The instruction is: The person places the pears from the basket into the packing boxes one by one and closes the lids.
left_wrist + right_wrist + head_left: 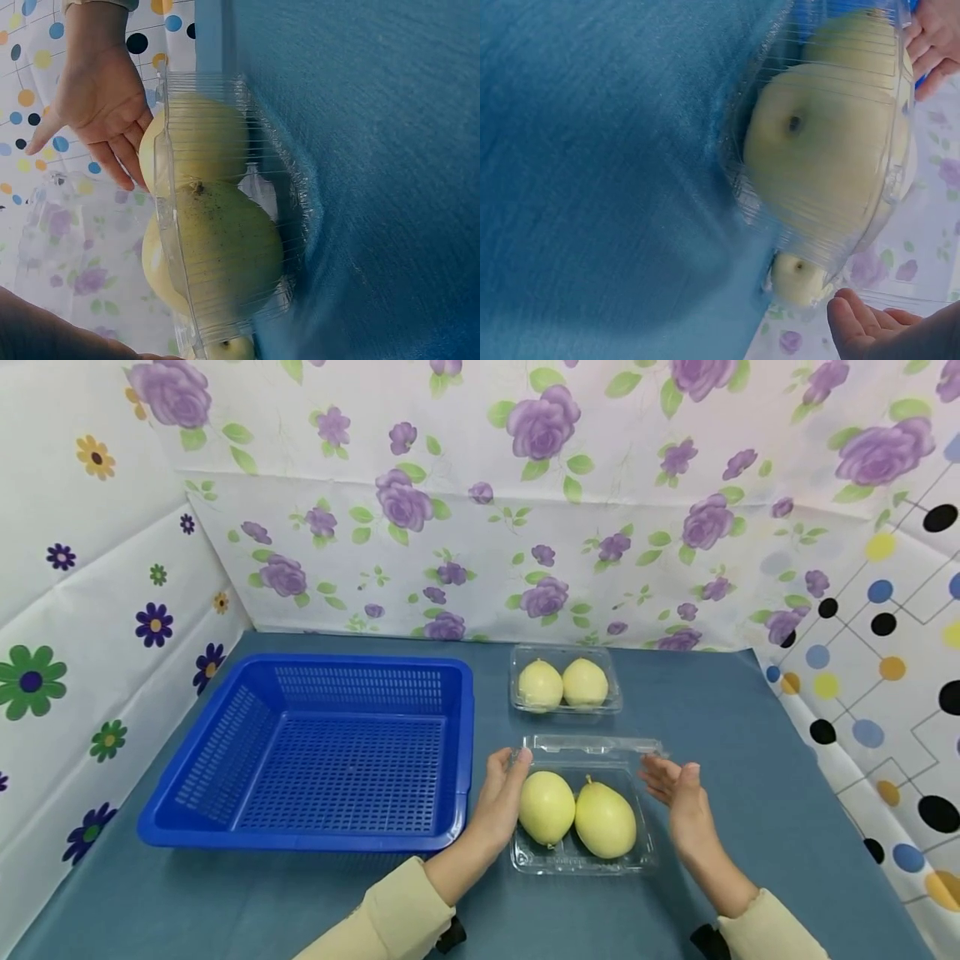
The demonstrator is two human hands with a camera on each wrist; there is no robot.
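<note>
Two yellow pears lie side by side in the lower part of a clear plastic clamshell box. Its transparent lid stands raised at the far side. My left hand is at the box's left side, fingertips close by the lid's left edge. To the right, my right hand has its fingertips close to the lid's right edge. Its palm faces the box, fingers extended, in the left wrist view. Ribbed box walls cover part of the pears in both wrist views.
A blue plastic basket with slotted sides stands left of the box on the blue-grey tablecloth. Behind the box sits a second clear clamshell holding two yellow pears. Flower-patterned sheets rise at the back and left.
</note>
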